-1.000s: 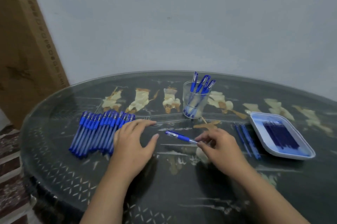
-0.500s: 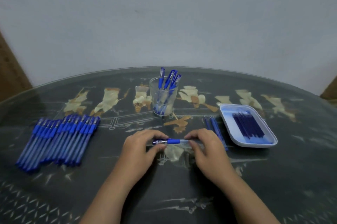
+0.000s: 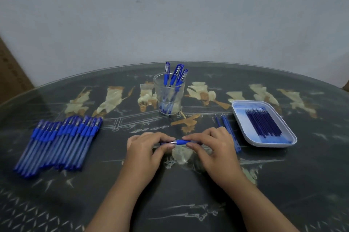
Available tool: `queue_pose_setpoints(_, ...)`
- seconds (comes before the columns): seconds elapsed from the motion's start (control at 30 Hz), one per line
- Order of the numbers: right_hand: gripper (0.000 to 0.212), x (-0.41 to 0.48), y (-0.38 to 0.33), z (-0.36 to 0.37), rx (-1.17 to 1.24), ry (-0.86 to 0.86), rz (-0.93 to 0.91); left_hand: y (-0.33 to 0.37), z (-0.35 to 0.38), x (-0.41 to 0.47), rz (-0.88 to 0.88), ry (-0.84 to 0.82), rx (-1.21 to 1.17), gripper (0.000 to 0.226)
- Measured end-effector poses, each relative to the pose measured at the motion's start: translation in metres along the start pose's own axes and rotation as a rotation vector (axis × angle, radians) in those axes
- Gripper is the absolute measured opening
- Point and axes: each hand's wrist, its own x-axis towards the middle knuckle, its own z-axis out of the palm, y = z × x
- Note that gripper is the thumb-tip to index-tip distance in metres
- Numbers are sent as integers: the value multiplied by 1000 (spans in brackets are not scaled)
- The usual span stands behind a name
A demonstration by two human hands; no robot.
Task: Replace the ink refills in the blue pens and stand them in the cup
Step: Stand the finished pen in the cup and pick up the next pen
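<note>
A blue pen [image 3: 179, 142] lies level just above the table's middle. My left hand [image 3: 146, 151] pinches its left end and my right hand [image 3: 212, 148] pinches its right end, fingers curled round it. Behind the hands a clear glass cup [image 3: 169, 97] stands with several blue pens upright in it. A row of several blue pens [image 3: 58, 143] lies at the left. At the right a white tray [image 3: 243, 118] holds several dark blue refills [image 3: 263, 123]. A few loose refills [image 3: 226, 124] lie between the tray and my right hand.
The dark round table [image 3: 188, 194] has a glass top with pale inlaid figures. A grey wall stands close behind its far edge. A brown cardboard box [image 3: 11, 73] leans at the far left.
My left hand left the pen row and joined the right hand on the pen, which now lies level between both. The view has swung right and both hands closed in on the pen.
</note>
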Motion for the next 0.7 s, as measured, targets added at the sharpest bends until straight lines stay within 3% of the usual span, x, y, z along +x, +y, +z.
queue_pose_setpoints(0.2, 18, -1, -3, -2, 34, 66, -30, 9, -1, -3, -48, -3, 106, 8)
queue_pose_setpoints(0.7, 16, -2, -6, -3, -106, 141, -149, 22, -5, -2, -150, -29, 14, 32)
